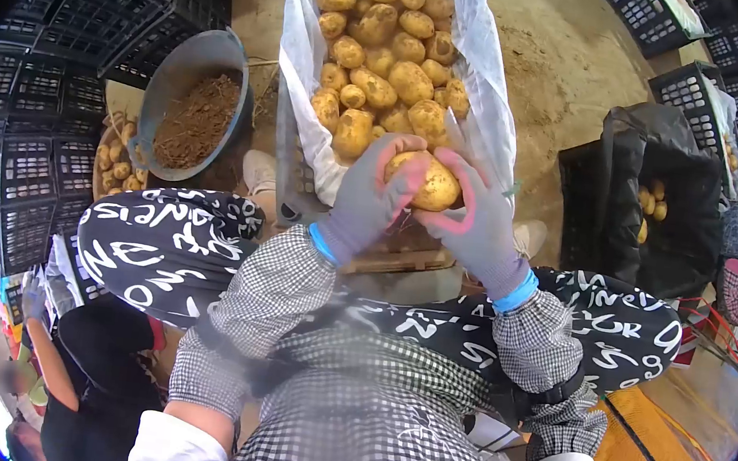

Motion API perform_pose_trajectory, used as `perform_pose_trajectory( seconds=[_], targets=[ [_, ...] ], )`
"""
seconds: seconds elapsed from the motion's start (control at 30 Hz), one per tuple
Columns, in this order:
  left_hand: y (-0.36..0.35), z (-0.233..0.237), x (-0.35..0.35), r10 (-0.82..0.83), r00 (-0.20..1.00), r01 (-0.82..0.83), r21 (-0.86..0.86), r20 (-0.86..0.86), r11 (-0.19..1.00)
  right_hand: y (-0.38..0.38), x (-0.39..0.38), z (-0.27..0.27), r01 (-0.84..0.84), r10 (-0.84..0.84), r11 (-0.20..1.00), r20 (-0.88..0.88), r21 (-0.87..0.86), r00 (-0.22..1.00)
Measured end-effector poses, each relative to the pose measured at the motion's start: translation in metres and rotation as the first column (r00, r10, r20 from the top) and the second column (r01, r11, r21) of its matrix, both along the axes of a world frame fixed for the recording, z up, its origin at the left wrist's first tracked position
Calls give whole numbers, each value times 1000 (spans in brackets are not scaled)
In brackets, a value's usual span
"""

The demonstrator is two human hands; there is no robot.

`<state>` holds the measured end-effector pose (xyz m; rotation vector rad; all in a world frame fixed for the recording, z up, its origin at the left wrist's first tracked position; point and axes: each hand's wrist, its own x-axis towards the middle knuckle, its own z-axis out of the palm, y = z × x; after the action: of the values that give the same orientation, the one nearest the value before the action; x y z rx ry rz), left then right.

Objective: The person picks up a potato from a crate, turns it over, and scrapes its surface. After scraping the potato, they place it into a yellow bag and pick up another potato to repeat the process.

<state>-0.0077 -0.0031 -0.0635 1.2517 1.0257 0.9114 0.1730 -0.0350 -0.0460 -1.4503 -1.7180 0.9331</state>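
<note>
Over the sack [495, 99] edge, left hand [363, 204] and right hand [477, 220] clasp one potato [433, 183], crates [33, 147] close around.

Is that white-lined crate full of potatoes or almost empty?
Full: potatoes fill the white liner nearly to its top; left hand and right hand hold one potato.

Head camera looks down, close over left hand [371, 199] and right hand [479, 225].
</note>
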Motion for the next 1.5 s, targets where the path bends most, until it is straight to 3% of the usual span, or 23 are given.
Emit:
perform_pose_trajectory(
  seconds=[0.13,0.23,0.33,0.4,0.47,0.53,0.73,0.83,0.93,1.0,1.07,1.13,1.3,1.4,1.5],
  targets=[
    [6,-11,1,30,999,-28,127,-21,992,0,-1,-1,-26,23,997,-40,-70,999],
    [9,4,-3,26,999,-32,-131,-44,991,2,-3,0,-39,40,993,2,-113,999],
    [20,26,-9,-38,994,-12,-433,-106,901,6,3,0,-59,58,989,-6,-138,998],
    [27,-17,-23,-115,991,111,-65,-74,992,9,7,1,-75,67,979,-46,-190,997],
    [27,-28,-23,-119,979,152,202,-168,967,14,10,-2,-79,83,986,18,-147,996],
    [17,-15,-10,-21,937,150,344,-349,927,16,11,-5,-85,91,989,43,-124,995],
    [9,-8,-10,-127,980,105,-148,-150,983,14,10,2,-111,114,968,-2,-225,993],
    [14,-13,-10,-21,999,16,-123,-41,992,13,8,3,-117,118,981,-6,-155,993],
    [20,-5,-15,-38,991,73,-281,127,957,14,9,7,-111,114,993,71,-38,991],
    [20,-6,-7,-88,991,95,61,-98,994,13,12,2,-111,99,992,182,59,978],
    [14,-11,-5,-134,986,144,106,-98,984,11,10,3,-101,97,995,125,26,987],
    [8,-14,-9,-187,972,205,-132,142,970,10,8,4,-103,100,994,100,20,990],
    [14,-17,-9,-77,997,76,113,5,991,7,9,-2,-92,84,994,144,53,986],
    [20,-10,-14,-63,998,63,-36,5,997,8,9,1,-66,59,994,78,87,995],
    [25,13,-15,-115,985,132,-132,127,983,9,7,4,-17,8,990,67,139,998]
  ],
)
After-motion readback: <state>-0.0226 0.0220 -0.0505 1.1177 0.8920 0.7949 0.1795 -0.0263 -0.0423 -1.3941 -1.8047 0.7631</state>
